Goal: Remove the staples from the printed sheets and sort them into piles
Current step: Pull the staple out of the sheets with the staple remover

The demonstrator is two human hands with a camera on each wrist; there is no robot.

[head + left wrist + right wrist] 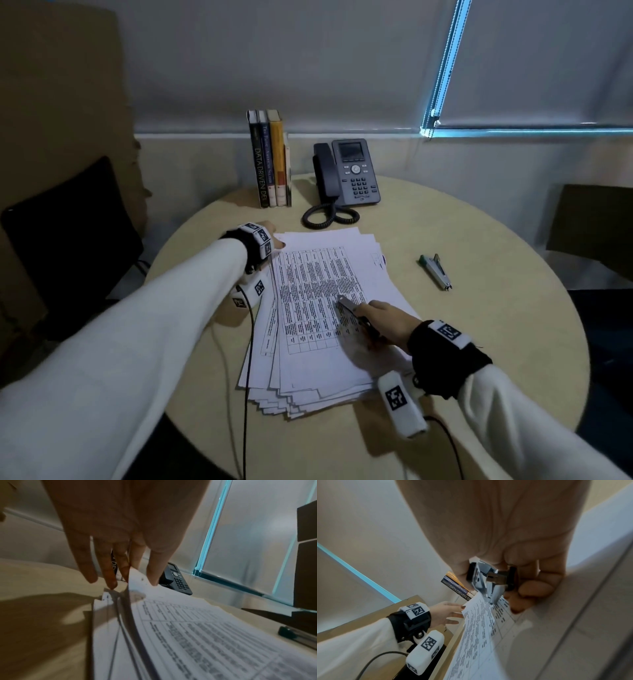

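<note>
Round beige table point(479, 342) stands against a grey wall and carries a fanned stack of printed sheets point(318, 308) at its centre. Left hand point(123, 536): fingers extended and slightly spread, fingertips point(111, 584) at the far left corner of the stack, with one sheet corner lifted between them. Right hand point(383, 320): fingers curled around a metal staple remover point(489, 582), its tip resting on the top sheet near the stack's middle. Second tool point(436, 271) lies apart on the right. Books point(270, 157) and desk phone point(349, 171) stand behind.
</note>
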